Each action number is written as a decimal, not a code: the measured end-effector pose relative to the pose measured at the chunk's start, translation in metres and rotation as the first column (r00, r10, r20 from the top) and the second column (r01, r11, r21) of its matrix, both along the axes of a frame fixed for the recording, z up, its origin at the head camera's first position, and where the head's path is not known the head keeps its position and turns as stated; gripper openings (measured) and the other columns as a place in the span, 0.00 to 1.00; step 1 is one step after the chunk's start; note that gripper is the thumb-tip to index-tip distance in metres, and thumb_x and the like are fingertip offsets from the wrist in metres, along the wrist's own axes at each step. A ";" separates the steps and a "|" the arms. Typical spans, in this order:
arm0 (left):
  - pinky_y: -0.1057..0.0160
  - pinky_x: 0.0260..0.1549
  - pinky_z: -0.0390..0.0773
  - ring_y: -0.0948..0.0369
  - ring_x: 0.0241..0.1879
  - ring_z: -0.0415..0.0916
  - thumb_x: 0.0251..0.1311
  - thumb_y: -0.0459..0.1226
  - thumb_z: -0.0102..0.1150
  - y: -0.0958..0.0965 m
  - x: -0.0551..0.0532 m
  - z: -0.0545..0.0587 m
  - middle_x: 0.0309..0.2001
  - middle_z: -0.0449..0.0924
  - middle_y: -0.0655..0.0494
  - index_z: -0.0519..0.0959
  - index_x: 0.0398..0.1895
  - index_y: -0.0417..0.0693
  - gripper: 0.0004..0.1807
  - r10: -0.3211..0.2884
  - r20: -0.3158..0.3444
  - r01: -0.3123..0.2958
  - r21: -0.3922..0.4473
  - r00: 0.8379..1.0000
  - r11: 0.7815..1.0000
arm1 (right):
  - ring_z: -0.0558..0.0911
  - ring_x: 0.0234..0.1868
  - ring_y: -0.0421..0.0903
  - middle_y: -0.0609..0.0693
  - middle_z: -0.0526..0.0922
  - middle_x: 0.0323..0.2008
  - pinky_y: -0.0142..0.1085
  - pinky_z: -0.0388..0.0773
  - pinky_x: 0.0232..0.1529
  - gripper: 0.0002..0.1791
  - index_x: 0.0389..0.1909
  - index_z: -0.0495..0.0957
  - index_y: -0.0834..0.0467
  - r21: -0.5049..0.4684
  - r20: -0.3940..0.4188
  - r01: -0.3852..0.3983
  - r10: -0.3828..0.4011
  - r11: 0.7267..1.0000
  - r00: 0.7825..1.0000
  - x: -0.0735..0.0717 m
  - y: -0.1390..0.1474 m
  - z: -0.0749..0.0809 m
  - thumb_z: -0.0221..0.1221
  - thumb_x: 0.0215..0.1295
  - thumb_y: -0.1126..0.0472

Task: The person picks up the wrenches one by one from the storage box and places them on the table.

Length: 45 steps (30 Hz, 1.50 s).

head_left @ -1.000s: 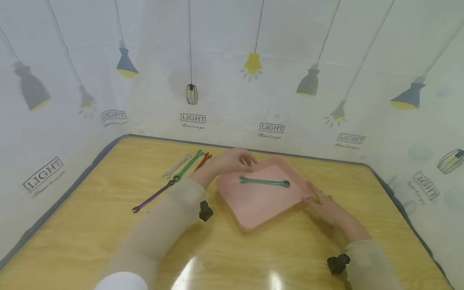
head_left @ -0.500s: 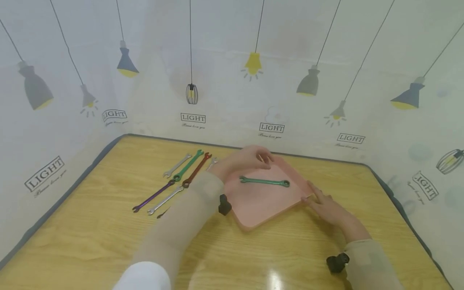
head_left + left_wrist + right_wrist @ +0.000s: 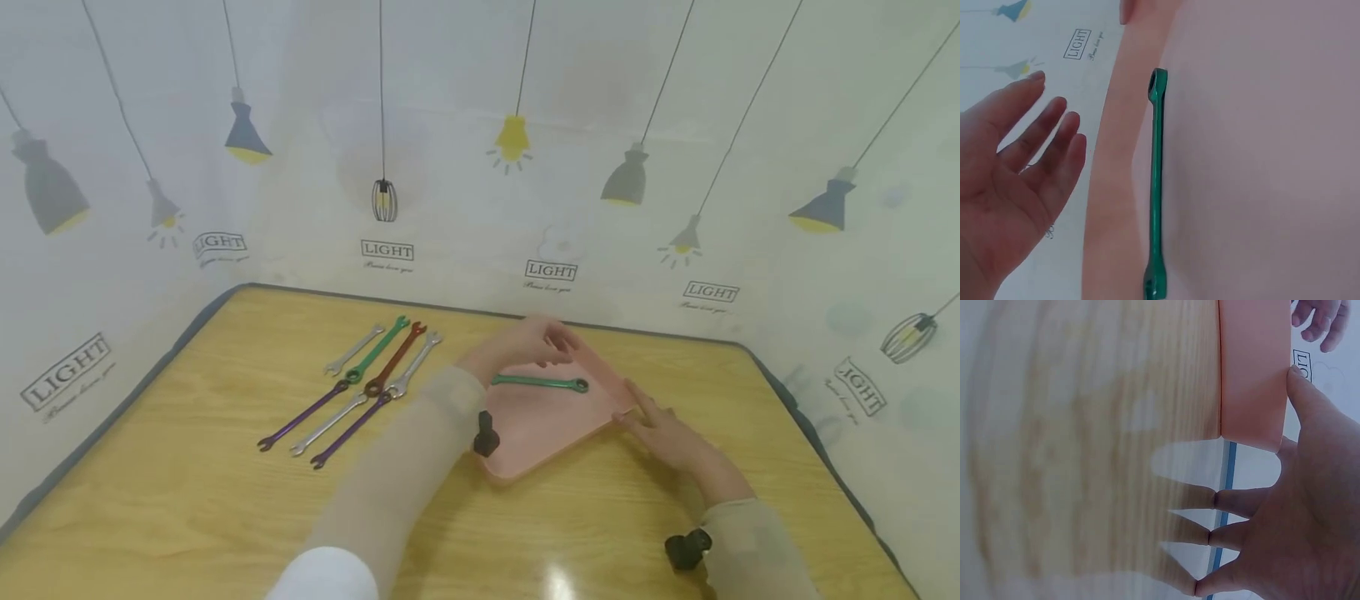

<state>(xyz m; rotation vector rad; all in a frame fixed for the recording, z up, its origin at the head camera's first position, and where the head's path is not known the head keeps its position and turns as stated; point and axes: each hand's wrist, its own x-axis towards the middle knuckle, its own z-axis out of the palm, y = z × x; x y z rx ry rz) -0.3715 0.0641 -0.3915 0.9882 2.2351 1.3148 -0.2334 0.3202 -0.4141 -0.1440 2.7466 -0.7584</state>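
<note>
A green wrench point(image 3: 540, 382) lies in the pink tray point(image 3: 543, 433), nearest the tray's far side. Over that side hovers my left hand point(image 3: 528, 346), its fingers loosely bent and nothing in them; in the left wrist view the hand point(image 3: 1016, 169) is apart from the wrench point(image 3: 1157, 175). My right hand point(image 3: 671, 437) is at the tray's right corner. The right wrist view has its thumb against the tray wall point(image 3: 1254, 375), while the other fingers point(image 3: 1235, 536) are spread and straight, tips down on the table.
Several wrenches lie in two slanted rows left of the tray, including a red wrench point(image 3: 395, 360), a silver wrench point(image 3: 355, 349) and a purple wrench point(image 3: 303, 417). They rest on the wooden table point(image 3: 187, 442). A lamp-printed wall covering point(image 3: 450, 183) stands behind the table.
My left hand has moved right over the tray, uncovering more wrenches on the left. The right hand stays at the tray corner. The head view has shifted slightly.
</note>
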 end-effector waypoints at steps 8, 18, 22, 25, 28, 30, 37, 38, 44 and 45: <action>0.63 0.41 0.79 0.63 0.47 0.76 0.62 0.39 0.65 -0.004 -0.007 -0.015 0.47 0.79 0.61 0.79 0.55 0.53 0.18 0.016 -0.039 -0.018 -0.046 0.999 0.999 | 0.35 0.68 0.80 0.65 0.41 0.75 0.77 0.36 0.56 0.44 0.78 0.33 0.45 -0.007 -0.007 0.004 -0.004 1.000 1.000 -0.002 -0.002 -0.003 0.39 0.71 0.32; 0.66 0.46 0.75 0.64 0.43 0.76 0.59 0.39 0.67 -0.011 -0.011 -0.036 0.40 0.81 0.62 0.78 0.48 0.52 0.15 0.047 -0.218 -0.100 -0.243 0.975 0.965 | 0.34 0.68 0.79 0.64 0.42 0.75 0.77 0.35 0.57 0.43 0.78 0.33 0.46 -0.020 -0.005 0.001 -0.002 1.000 1.000 -0.003 -0.009 -0.002 0.39 0.72 0.33; 0.66 0.44 0.76 0.63 0.42 0.76 0.57 0.40 0.69 -0.011 -0.011 -0.039 0.39 0.81 0.61 0.80 0.44 0.55 0.12 0.052 -0.205 -0.112 -0.295 0.977 0.949 | 0.34 0.67 0.79 0.64 0.41 0.75 0.77 0.36 0.56 0.44 0.78 0.33 0.47 -0.020 0.005 -0.004 0.004 1.000 1.000 -0.002 -0.010 0.001 0.39 0.72 0.33; 0.66 0.44 0.76 0.63 0.42 0.77 0.55 0.38 0.70 -0.009 -0.009 -0.041 0.39 0.81 0.61 0.81 0.43 0.55 0.12 0.040 -0.186 -0.097 -0.306 0.982 0.947 | 0.34 0.67 0.80 0.64 0.41 0.75 0.78 0.35 0.56 0.44 0.78 0.33 0.48 -0.018 0.011 -0.002 0.003 1.000 1.000 0.000 -0.009 0.001 0.39 0.72 0.33; 0.66 0.45 0.76 0.62 0.43 0.77 0.54 0.35 0.70 -0.006 -0.006 -0.041 0.38 0.81 0.61 0.82 0.43 0.55 0.13 0.042 -0.169 -0.091 -0.296 0.985 0.951 | 0.34 0.67 0.81 0.65 0.40 0.75 0.78 0.35 0.55 0.44 0.78 0.33 0.49 -0.012 0.011 0.001 0.000 1.000 1.000 0.002 -0.008 0.002 0.39 0.72 0.33; 0.66 0.44 0.76 0.63 0.42 0.76 0.53 0.34 0.70 -0.005 -0.004 -0.042 0.38 0.81 0.62 0.82 0.43 0.55 0.14 0.052 -0.162 -0.099 -0.298 0.985 0.949 | 0.35 0.66 0.81 0.65 0.40 0.75 0.77 0.35 0.56 0.44 0.78 0.33 0.49 -0.005 0.009 0.001 -0.001 1.000 1.000 0.002 -0.007 0.003 0.39 0.72 0.33; 0.65 0.45 0.76 0.64 0.42 0.76 0.52 0.32 0.70 -0.005 0.000 -0.047 0.37 0.80 0.64 0.82 0.42 0.57 0.15 0.053 -0.152 -0.099 -0.308 0.987 0.946 | 0.34 0.67 0.80 0.68 0.40 0.74 0.76 0.35 0.58 0.44 0.78 0.33 0.51 -0.012 0.016 0.001 -0.001 1.000 1.000 0.003 -0.005 0.004 0.39 0.73 0.34; 0.65 0.45 0.76 0.64 0.41 0.76 0.52 0.32 0.70 -0.006 0.000 -0.047 0.37 0.80 0.64 0.82 0.42 0.56 0.15 0.050 -0.151 -0.095 -0.306 0.987 0.947 | 0.34 0.67 0.80 0.68 0.40 0.74 0.76 0.35 0.58 0.44 0.78 0.33 0.51 -0.012 0.017 0.005 -0.005 1.000 1.000 0.002 -0.004 0.004 0.39 0.73 0.34; 0.67 0.42 0.76 0.65 0.38 0.77 0.51 0.33 0.72 -0.002 -0.005 -0.048 0.34 0.81 0.64 0.83 0.38 0.54 0.12 0.024 -0.179 -0.078 -0.303 0.984 0.950 | 0.34 0.67 0.80 0.67 0.39 0.75 0.77 0.35 0.57 0.44 0.78 0.33 0.49 -0.008 0.021 0.013 -0.013 1.000 1.000 0.001 -0.003 0.003 0.38 0.72 0.33; 0.68 0.42 0.76 0.65 0.38 0.77 0.51 0.33 0.72 -0.002 -0.006 -0.048 0.34 0.81 0.64 0.83 0.38 0.54 0.12 0.018 -0.190 -0.077 -0.308 0.982 0.948 | 0.34 0.67 0.80 0.67 0.39 0.74 0.77 0.35 0.57 0.44 0.78 0.33 0.49 -0.007 0.020 0.012 -0.012 1.000 1.000 0.001 -0.003 0.003 0.38 0.72 0.33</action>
